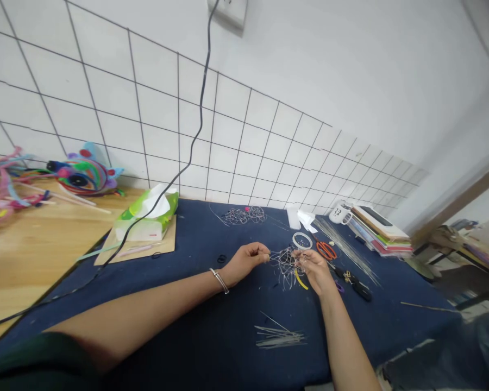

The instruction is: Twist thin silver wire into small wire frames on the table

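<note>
A loose tangle of thin silvery wire (pixel 286 263) spans the gap between my two hands above the dark blue cloth. My left hand (pixel 248 262), with a bracelet at the wrist, pinches wire ends at the tangle's left side. On the right side, my right hand (pixel 312 267) has its fingers closed around part of the same wire. Just beyond it lie a white ring-shaped spool (pixel 302 240) and an orange coil (pixel 326 250). A yellow curved piece (pixel 301 280) shows beside the right hand. Nearer to me rests a bundle of short straight wires (pixel 280 337).
Another wire tangle (pixel 245 215) lies near the tiled wall. Long straight wires (pixel 346 247), black-handled tools (pixel 361 288), a white mug (pixel 340 212) and stacked books (pixel 381 231) stand right. A tissue pack (pixel 149 214) sits left, and a black cable (pixel 201 108) hangs across the view.
</note>
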### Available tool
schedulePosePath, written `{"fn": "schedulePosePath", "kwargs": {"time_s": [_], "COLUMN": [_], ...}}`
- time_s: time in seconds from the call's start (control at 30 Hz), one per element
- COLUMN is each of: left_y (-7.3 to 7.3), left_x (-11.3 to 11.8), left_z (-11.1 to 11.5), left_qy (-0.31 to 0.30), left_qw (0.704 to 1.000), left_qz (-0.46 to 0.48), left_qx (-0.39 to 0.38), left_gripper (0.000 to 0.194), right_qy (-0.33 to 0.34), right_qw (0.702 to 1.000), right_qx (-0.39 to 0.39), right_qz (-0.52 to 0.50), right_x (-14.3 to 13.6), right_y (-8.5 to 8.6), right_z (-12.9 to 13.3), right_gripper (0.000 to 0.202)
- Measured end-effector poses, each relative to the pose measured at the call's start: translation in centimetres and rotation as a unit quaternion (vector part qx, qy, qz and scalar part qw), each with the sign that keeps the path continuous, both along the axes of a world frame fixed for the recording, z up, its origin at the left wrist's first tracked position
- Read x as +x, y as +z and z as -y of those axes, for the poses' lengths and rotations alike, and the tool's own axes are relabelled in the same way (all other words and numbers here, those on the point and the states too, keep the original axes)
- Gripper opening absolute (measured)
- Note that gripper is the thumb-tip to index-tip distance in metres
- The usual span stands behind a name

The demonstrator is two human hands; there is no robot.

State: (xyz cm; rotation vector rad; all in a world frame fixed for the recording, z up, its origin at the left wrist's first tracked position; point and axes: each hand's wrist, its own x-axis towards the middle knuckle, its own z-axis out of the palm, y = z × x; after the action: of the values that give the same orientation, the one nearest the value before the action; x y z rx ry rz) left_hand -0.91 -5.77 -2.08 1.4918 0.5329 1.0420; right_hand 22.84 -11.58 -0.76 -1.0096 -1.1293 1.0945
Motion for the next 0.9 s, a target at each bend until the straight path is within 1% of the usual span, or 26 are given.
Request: {"fn": "schedulePosePath", "kwargs": {"time_s": [0.1,0.3,0.43,0.53,0.63,0.73,0.9], "left_y": [0.1,0.7,0.8,0.6,0.3,0.1,0.0], "left_x": [0.0,-0.2,-0.1,0.2,0.4,0.5,0.4], "left_z": [0.1,1.0,1.4,1.3,1.2,1.1,1.2], "left_qy": [0.005,0.030,0.063,0.064,0.019,-0.013,-0.011], "left_qw": [0.999,0.989,0.985,0.991,0.999,0.996,0.987], "left_qz": [-0.022,-0.084,-0.098,-0.080,-0.040,0.000,0.032], "left_qx": [0.036,0.114,0.127,0.083,-0.012,-0.090,-0.158], "left_gripper": [0.015,0.015,0.014,0.015,0.016,0.019,0.023], "right_qy": [0.006,0.014,0.008,-0.006,-0.012,0.007,0.024], "right_qw": [1.000,1.000,1.000,0.999,0.996,0.994,0.987], "right_qx": [0.009,0.021,0.010,-0.018,-0.052,-0.074,-0.109], "right_qz": [-0.002,0.017,0.024,0.043,0.065,0.078,0.115], "right_x": [0.2,0.2,-0.1,-0.3,-0.3,-0.3,-0.2], "right_y": [-0.1,0.1,0.2,0.3,0.3,0.2,0.1], "right_z": [0.2,0.6,0.7,0.7,0.7,0.7,0.8], "right_gripper": [0.018,0.016,0.014,0.016,0.018,0.020,0.027]}}
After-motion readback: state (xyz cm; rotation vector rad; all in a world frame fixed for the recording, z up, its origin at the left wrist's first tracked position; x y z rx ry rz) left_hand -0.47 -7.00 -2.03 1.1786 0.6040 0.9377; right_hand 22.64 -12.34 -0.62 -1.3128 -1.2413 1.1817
